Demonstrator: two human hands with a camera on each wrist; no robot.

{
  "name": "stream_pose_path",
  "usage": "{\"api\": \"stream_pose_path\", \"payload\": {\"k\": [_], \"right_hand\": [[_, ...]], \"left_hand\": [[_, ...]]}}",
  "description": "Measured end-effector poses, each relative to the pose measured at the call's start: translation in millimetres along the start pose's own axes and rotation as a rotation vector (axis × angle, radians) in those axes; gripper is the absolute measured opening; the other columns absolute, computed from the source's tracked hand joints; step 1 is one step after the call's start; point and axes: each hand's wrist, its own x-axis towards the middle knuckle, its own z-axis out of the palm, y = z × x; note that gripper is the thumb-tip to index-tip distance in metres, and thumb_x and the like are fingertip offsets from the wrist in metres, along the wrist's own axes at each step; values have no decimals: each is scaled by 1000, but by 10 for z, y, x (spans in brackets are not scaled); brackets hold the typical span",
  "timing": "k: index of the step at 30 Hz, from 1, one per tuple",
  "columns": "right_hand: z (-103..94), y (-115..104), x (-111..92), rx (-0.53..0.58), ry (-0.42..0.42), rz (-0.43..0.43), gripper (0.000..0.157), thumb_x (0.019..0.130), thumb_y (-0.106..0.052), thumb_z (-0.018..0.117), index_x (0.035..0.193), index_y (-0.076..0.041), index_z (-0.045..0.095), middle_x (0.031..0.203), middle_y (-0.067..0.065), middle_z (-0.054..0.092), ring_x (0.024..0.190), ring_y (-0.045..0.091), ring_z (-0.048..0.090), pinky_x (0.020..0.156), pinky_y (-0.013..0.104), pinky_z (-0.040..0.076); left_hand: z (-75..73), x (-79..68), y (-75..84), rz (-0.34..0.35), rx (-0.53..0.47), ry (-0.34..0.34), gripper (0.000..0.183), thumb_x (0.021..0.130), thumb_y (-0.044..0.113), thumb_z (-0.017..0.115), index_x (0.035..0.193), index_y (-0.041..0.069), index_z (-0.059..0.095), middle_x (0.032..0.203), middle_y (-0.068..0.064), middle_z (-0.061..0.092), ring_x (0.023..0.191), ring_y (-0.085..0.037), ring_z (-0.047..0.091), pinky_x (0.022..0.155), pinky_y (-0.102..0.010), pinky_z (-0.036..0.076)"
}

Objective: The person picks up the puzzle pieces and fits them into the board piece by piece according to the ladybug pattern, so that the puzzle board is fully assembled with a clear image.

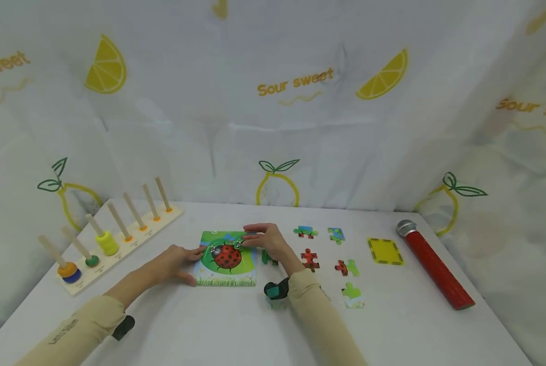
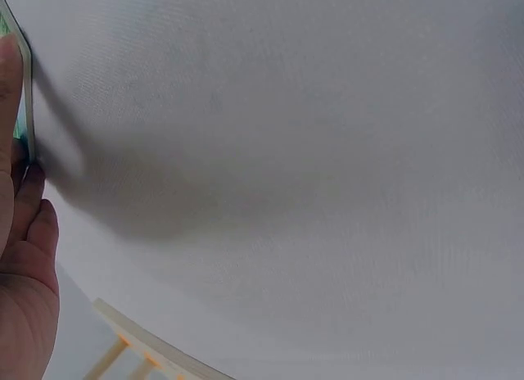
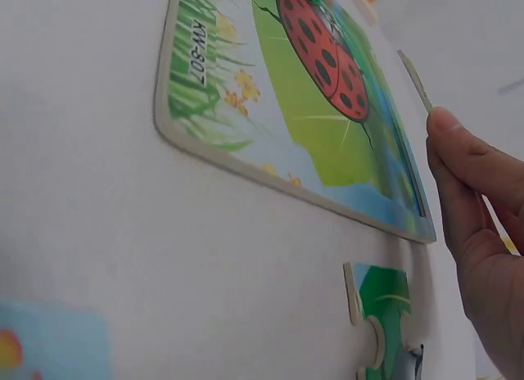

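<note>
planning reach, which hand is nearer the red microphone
Right. The right hand is at the right side of the ladybug board, with loose puzzle pieces between it and the microphone; the left hand is farther away, touching the board's left edge.

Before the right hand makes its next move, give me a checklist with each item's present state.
1. Right hand has the puzzle piece pinched in its fingertips: ok.
2. Left hand touches the left side of the ladybug board: ok.
3. Held piece set into the board: not ok, it is in the fingertips.
4. Held piece's printed side readable for matching: cannot tell, the right wrist view shows it edge-on.
5. Red microphone apart from the board: ok.
6. Counting stand apart from the left hand: ok.
</note>
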Motion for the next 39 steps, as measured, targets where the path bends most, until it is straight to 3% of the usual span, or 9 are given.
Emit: {"api": "stream_pose_path", "payload": {"k": [8, 14, 25, 28, 32, 39], "right_hand": [[234, 69, 83, -1, 70, 9, 46, 78, 16, 68, 122, 11, 58, 119, 26, 62, 101, 30, 67, 84, 33, 55], [346, 104, 92, 24, 78, 0, 45, 78, 19, 67, 121, 14, 58, 118, 28, 61, 98, 30, 68, 81, 32, 56], [561, 68, 117, -35, 163, -15, 41, 74, 18, 71, 114, 12, 64, 101, 29, 67, 91, 33, 69, 76, 34, 57], [599, 69, 130, -73, 156, -22, 38, 74, 15, 73, 111, 9, 66, 97, 23, 70, 86, 28, 71, 76, 33, 57], [614, 98, 164, -170, 154, -94, 34, 72, 10, 78, 105, 5, 70, 89, 16, 72, 77, 19, 72, 72, 30, 58], [724, 69, 197, -363, 232, -141, 33, 69, 10, 79, 101, 7, 71, 84, 20, 71, 75, 27, 71, 73, 33, 58]], "left_hand": [[15, -3, -12, -4, -14, 4, 72, 67, 36, 82, 117, -11, 62, 131, -20, 55, 114, -40, 56, 91, -48, 48], [20, -12, -28, 11, -12, 4, 71, 68, 36, 82, 117, -11, 62, 130, -20, 55, 115, -38, 55, 91, -47, 48], [1, 7, -26, 2, -2, 0, 70, 69, 36, 82, 118, -11, 62, 131, -19, 55, 115, -36, 57, 92, -46, 48], [2, 9, -27, 5, -9, 1, 70, 70, 35, 81, 118, -12, 61, 133, -20, 54, 117, -38, 55, 94, -46, 47], [15, 14, -37, -6, -25, -2, 70, 70, 33, 82, 118, -13, 61, 135, -20, 53, 120, -38, 52, 96, -46, 46], [-6, 3, -15, -6, -54, 9, 69, 69, 30, 83, 117, -14, 61, 133, -22, 53, 119, -39, 53, 95, -46, 47]]}}
